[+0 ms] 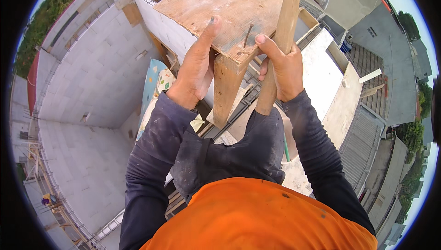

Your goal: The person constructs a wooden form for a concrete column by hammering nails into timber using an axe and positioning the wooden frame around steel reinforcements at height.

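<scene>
The nail point(248, 34) stands tilted near the near corner of the plywood panel point(220, 4), above the timber piece point(226, 87). Right grip point(285, 66): closed around the hammer point(285, 22) handle, thumb beside the nail. Left grip point(195, 66): thumb at the panel's edge, fingers hidden; closure cannot be determined.

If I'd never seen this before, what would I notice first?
Probably the bright orange shirt filling the bottom middle. Above it, the right hand holds a hammer, its metal head at the top. Left of that, the left hand grips a wooden panel's edge, and a leaning nail sticks up nearby.
</scene>
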The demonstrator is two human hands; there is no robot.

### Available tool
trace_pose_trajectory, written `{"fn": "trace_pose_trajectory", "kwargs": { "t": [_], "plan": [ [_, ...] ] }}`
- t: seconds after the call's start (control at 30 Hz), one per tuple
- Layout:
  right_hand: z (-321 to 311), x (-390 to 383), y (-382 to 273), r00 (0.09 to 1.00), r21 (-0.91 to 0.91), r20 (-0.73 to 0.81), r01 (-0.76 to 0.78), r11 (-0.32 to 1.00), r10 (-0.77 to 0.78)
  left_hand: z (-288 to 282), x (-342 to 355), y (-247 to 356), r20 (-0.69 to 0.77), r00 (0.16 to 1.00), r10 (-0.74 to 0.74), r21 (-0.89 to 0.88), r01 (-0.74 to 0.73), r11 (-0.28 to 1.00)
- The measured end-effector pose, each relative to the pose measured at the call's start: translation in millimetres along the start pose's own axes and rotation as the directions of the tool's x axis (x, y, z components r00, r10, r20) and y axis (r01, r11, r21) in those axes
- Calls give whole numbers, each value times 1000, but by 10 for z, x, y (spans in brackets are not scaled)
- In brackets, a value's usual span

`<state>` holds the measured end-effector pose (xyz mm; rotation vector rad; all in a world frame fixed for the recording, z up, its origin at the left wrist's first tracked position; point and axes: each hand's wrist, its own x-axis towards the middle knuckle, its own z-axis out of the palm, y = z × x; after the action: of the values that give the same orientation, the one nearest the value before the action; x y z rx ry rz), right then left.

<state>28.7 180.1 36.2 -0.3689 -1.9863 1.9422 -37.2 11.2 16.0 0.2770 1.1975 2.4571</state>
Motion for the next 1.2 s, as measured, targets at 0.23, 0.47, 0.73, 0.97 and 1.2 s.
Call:
{"fn": "trace_pose_trajectory", "kwargs": {
  "t": [0.23, 0.47, 0.73, 0.97, 1.2],
  "plan": [
    [25, 145, -72, 994, 15, -4, -107, 994, 107, 42, 68, 190, -68, 983, -168, 81, 174, 981],
    [39, 86, -310, 957, 14, 0, -290, 957, 290, 134, 73, 447, -210, 944, -255, -15, 257, 966],
    [66, 159, -660, 914, -219, -31, -401, 890, 404, 276, 306, 474, -547, 825, -141, -30, 149, 988],
    [-549, -392, -1508, 915, -643, 137, -209, 737, 379, 329, 374, 462, -652, 757, -55, 103, 160, 982],
    [-553, -410, -1987, 866, -797, 207, -121, 592, 456, 306, 412, 521, -668, 742, -53, 124, 181, 976]
  ]
}}
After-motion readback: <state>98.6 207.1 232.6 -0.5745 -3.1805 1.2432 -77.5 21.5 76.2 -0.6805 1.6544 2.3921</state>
